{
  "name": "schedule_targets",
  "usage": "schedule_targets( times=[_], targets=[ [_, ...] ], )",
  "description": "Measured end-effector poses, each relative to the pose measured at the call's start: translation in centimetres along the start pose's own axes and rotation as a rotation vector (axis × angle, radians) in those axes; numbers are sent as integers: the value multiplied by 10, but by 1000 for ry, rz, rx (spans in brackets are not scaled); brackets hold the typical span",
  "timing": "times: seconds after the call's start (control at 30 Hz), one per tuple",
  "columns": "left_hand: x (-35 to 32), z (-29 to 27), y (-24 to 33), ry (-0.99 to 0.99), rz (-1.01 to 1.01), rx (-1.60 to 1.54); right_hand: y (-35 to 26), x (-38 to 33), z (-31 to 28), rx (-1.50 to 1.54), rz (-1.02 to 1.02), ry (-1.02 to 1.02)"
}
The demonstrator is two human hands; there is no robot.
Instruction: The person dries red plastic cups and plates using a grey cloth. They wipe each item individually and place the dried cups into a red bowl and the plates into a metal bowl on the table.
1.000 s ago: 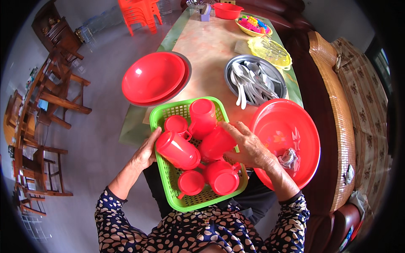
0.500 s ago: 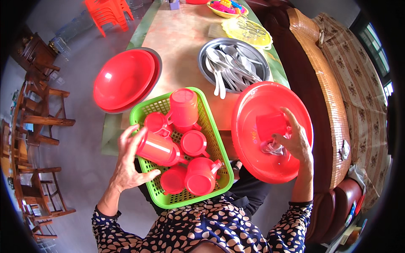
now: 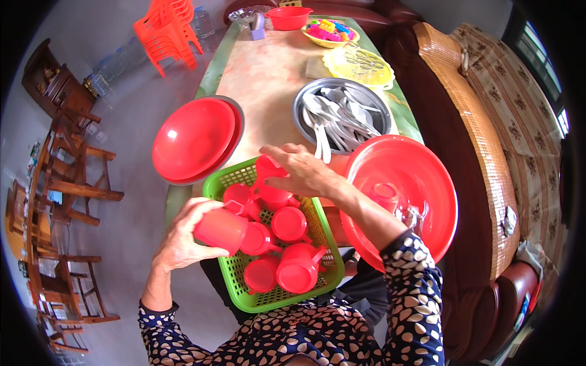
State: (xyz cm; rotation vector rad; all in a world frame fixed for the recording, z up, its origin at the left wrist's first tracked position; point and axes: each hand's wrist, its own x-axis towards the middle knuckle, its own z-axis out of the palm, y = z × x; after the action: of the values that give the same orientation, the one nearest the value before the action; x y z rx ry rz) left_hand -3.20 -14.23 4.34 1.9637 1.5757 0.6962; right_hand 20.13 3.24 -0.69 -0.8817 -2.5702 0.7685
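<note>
Seven red cups (image 3: 289, 224) sat in one green basket (image 3: 268, 299). Her left hand (image 3: 183, 235) gripped a cup (image 3: 221, 230) lying sideways, mouth rightward; her right hand (image 3: 299, 171) clasped another (image 3: 271, 183).

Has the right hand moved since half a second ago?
Yes. The right hand left the big red basin and moved left to the red cups in the green basket.

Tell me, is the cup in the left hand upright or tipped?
Tipped. The left hand holds the cup on its side over the basket edge.
</note>
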Motion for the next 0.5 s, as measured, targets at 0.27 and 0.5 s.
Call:
schedule_targets(
  times=[0.27,0.5],
  targets=[
    [44,10,37,93,77,-360,-24,-73,-83,145,-80,452],
    [158,99,99,11,387,-171,21,-181,-127,45,556,677]
  ],
)
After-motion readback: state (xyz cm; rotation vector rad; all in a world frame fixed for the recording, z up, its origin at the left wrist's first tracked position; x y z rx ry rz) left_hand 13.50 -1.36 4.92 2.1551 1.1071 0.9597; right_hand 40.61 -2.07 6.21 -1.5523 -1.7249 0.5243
